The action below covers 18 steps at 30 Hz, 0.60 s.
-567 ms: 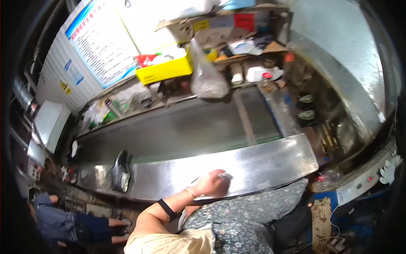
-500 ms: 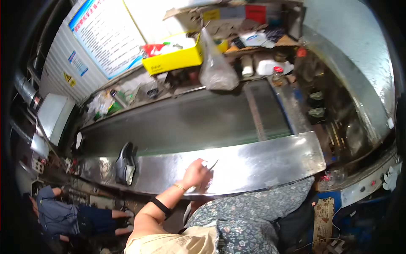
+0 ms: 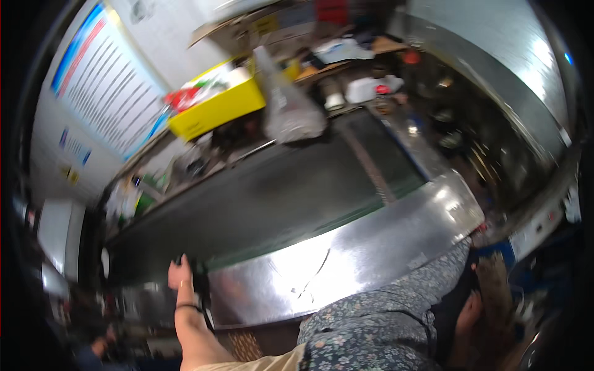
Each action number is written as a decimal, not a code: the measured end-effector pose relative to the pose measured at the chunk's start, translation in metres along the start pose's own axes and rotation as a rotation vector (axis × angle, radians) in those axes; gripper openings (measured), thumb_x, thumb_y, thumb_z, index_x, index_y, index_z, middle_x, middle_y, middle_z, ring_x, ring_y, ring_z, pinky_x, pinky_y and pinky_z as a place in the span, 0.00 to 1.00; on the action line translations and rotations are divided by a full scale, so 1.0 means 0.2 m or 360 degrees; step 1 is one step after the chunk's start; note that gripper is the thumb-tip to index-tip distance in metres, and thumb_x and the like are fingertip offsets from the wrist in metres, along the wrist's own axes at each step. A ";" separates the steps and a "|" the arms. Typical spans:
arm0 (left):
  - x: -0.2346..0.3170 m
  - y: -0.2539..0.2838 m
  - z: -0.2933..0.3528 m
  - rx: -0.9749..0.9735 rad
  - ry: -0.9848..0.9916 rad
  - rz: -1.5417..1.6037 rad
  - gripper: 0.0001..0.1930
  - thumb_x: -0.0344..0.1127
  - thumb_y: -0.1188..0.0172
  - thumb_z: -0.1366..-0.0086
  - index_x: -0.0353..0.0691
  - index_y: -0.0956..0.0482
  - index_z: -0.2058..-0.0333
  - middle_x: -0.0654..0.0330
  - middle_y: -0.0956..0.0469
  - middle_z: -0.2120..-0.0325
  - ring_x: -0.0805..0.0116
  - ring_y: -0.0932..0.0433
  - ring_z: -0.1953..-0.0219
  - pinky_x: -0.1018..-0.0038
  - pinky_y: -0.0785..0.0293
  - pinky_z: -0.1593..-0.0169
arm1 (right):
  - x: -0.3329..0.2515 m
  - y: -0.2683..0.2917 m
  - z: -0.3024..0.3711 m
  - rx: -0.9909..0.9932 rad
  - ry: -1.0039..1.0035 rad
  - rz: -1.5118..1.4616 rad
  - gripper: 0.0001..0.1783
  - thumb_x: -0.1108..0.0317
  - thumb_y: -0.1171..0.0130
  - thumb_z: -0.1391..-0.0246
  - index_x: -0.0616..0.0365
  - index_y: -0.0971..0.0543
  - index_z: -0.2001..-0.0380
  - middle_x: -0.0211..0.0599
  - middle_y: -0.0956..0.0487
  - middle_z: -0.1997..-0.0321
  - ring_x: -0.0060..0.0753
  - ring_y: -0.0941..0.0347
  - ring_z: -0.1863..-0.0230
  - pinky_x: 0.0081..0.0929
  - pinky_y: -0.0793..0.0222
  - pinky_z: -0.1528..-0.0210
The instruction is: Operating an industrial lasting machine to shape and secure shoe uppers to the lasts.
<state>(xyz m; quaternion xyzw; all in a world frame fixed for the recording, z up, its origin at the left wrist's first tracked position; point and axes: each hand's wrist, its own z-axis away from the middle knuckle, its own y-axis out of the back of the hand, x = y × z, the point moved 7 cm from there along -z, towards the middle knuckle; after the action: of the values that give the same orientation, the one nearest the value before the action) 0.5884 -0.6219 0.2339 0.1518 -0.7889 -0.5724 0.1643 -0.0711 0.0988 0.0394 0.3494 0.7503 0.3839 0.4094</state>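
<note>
My left hand point(image 3: 180, 273) is stretched out to the left end of the metal ledge. Its fingers are closed on a black shoe point(image 3: 200, 279), which is smeared by motion and partly covered by my hand and forearm. A thin dark curved tool point(image 3: 315, 275) lies on the shiny metal ledge point(image 3: 383, 247), with nobody touching it; its kind is unclear. Low on the right, my right hand point(image 3: 470, 312) hangs beside the floral cloth point(image 3: 371, 321) over my lap. Blur hides how its fingers are set.
Behind the ledge runs a dark conveyor belt point(image 3: 266, 191). At its back stand a yellow box point(image 3: 219, 108) of oddments and a hanging clear plastic bag point(image 3: 294, 117). A red-capped bottle point(image 3: 382, 102) stands near the belt's far right corner. Another person point(image 3: 99, 349) shows at lower left.
My left hand has left the middle of the ledge and reached left to the shoe. The thin tool it held now lies on the metal. My right hand has come into view; the view has tilted.
</note>
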 end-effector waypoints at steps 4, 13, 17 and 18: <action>-0.01 -0.14 0.14 -0.0074 -0.0131 0.0877 0.30 0.59 0.49 0.32 0.35 0.19 0.51 0.50 0.17 0.57 0.53 0.19 0.54 0.62 0.26 0.49 | -0.29 0.26 -0.10 0.0073 -0.0145 -0.0193 0.10 0.74 0.43 0.46 0.61 0.19 0.61 0.44 0.19 0.52 0.51 0.25 0.54 0.40 0.30 0.49; 0.67 -0.07 0.95 -0.0871 -0.1091 0.0341 0.20 0.44 0.33 0.40 0.36 0.20 0.54 0.50 0.19 0.59 0.57 0.22 0.58 0.63 0.27 0.54 | -0.18 0.20 0.03 0.0072 -0.0109 0.0073 0.11 0.66 0.43 0.46 0.52 0.17 0.60 0.38 0.19 0.50 0.48 0.23 0.56 0.41 0.28 0.51; 1.04 0.11 1.41 -0.1227 -0.1328 0.0678 0.21 0.44 0.33 0.39 0.36 0.20 0.53 0.49 0.19 0.58 0.57 0.23 0.57 0.63 0.27 0.53 | -0.25 0.25 -0.01 -0.0144 -0.0282 -0.0173 0.11 0.65 0.44 0.44 0.51 0.16 0.60 0.37 0.18 0.52 0.43 0.22 0.53 0.39 0.28 0.49; 1.14 0.18 1.49 -0.1299 -0.1396 0.0748 0.21 0.44 0.33 0.39 0.36 0.20 0.53 0.49 0.20 0.58 0.57 0.23 0.56 0.63 0.27 0.53 | -0.27 0.23 -0.08 -0.0064 -0.0213 -0.0280 0.10 0.65 0.43 0.44 0.51 0.16 0.61 0.37 0.18 0.53 0.43 0.22 0.53 0.39 0.28 0.49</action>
<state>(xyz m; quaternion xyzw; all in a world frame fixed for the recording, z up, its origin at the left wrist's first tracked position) 0.2528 -0.4537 0.2017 -0.3479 -0.5137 -0.7842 -0.0081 -0.0522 0.0700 0.1037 0.2988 0.7411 0.3375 0.4975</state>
